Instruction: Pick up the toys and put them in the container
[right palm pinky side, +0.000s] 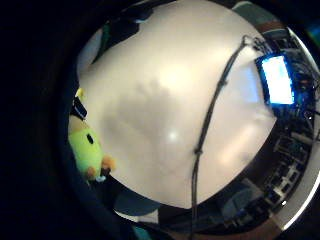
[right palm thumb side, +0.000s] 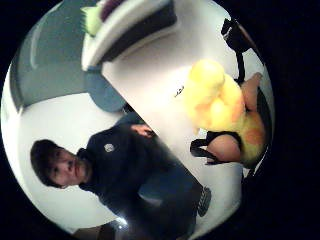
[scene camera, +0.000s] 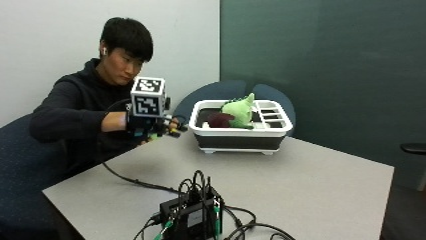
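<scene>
My gloved right hand hangs above the table's left edge, to the left of the container, and grips a yellow plush toy with orange patches. Fingers curl round the toy's body. In the little finger side palm view the same toy shows at the rim, over the bare tabletop. The white container with a black base stands at the far side of the table. A green plush toy and a dark red one lie inside it.
A black box with several cables sits at the near edge of the grey table. One cable runs from it toward the hand. Blue chairs stand behind the container.
</scene>
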